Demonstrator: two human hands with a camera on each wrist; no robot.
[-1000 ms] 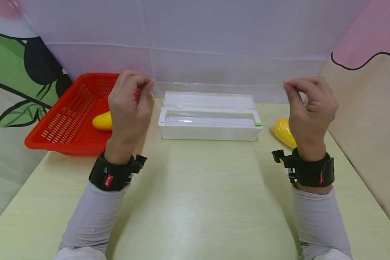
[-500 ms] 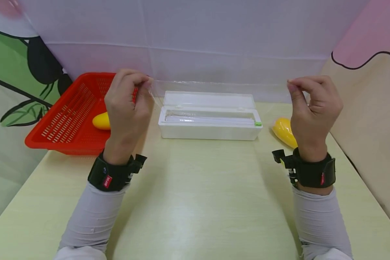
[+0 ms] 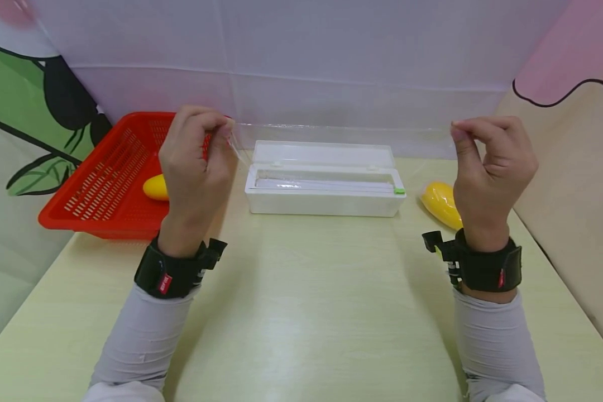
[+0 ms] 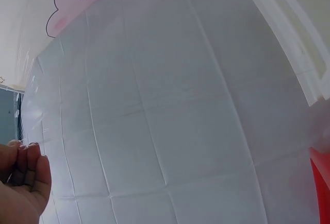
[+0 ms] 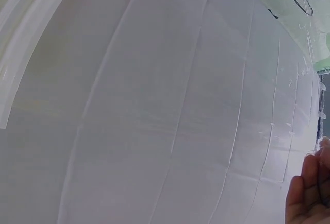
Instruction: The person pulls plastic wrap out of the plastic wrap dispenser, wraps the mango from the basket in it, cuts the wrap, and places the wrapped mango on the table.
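A clear sheet of plastic wrap (image 3: 341, 128) stretches between my two raised hands in the head view, its upper edge a thin shiny line. My left hand (image 3: 196, 167) pinches one corner between thumb and fingers. At the other end my right hand (image 3: 494, 173) pinches the opposite corner. Below and between them stands a white plastic wrap dispenser (image 3: 326, 205), lid tipped back, a green piece at its right end. Each wrist view catches its hand's fingertips at the edge: the left hand (image 4: 26, 183) at lower left, the right hand (image 5: 312, 188) at lower right.
A red plastic basket (image 3: 100, 192) stands on the left with a yellow object (image 3: 156, 187) inside, partly behind my left hand. A shiny yellow mango-like object (image 3: 439, 204) lies on the pale table (image 3: 306, 290) beside my right wrist. A fabric backdrop (image 3: 382, 50) rises behind.
My hands have drawn slightly apart, the right one moving right and the left one a little left and up. The plastic wrap stays between them; the dispenser has not moved.
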